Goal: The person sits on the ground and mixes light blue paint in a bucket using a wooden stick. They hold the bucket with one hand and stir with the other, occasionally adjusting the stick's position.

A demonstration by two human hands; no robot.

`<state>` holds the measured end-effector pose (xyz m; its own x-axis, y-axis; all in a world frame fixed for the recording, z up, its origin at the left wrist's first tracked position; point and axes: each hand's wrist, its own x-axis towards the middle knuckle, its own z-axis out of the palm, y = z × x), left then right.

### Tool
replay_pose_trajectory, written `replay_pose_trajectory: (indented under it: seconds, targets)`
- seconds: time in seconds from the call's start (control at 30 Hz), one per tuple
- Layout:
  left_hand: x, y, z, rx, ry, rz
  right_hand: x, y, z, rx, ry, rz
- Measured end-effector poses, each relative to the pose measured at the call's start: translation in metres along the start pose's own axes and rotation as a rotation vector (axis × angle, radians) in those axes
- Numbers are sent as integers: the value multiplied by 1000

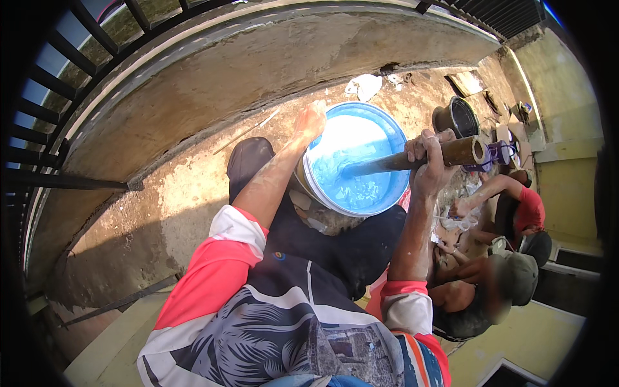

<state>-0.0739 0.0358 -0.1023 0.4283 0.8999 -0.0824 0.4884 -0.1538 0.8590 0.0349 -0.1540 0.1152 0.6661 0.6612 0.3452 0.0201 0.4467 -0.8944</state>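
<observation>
Between my knees stands a white plastic bucket (314, 184) with a bluish inside, partly filled with light blue liquid (361, 149) that looks like paint. At the bucket's far left rim, my left hand (311, 119) is closed on the edge. My right hand (431, 161) wraps round a thick brown pole (393, 162), whose hollow, bamboo-like end sticks out to the right of the fist. The pole slants across the right rim, and its blue-coated lower end dips into the liquid. Pale smears mark both forearms.
Close by on the right, two people (516, 277) crouch, one person's hand (461, 206) over clear plastic. Beyond the bucket lie a white crumpled bag (364, 87) and a black round container (461, 117). A thin stick (246, 131) rests near the low wall (193, 90).
</observation>
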Motion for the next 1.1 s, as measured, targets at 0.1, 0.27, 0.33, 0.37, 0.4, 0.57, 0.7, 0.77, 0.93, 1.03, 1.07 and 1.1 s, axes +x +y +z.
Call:
replay_pose_trajectory:
  seconds: [0.1,0.27,0.33,0.37,0.4,0.57,0.7,0.77,0.93,1.03,1.07,1.1]
  targets:
    - [3,-6,0,-4,10,22,-8,32,4,1,13,-103]
    - [2,-6,3,4,21,17,-10,120,-1,27,51,-82]
    - [5,-8,3,14,17,12,-11,158,-9,-49,76,8]
    - [4,-8,4,16,12,8,-13,174,-14,-105,32,42]
    - [4,-8,4,26,11,21,-14,181,-14,-161,-14,75]
    - [2,-5,2,33,11,13,-34,187,-19,-84,-95,301]
    - [1,-7,1,-15,18,26,-39,173,-35,-74,-219,446]
    - [7,-14,4,35,9,44,-39,161,-40,-114,-286,524]
    - [1,2,-1,12,-7,-8,-16,99,-50,-193,-258,454]
    - [4,-7,1,33,-14,-17,12,47,-41,-198,-152,284]
    - [6,-10,1,49,-15,-7,20,30,-33,-172,-145,201]
    - [5,-11,1,41,2,-17,24,15,-29,-159,-114,139]
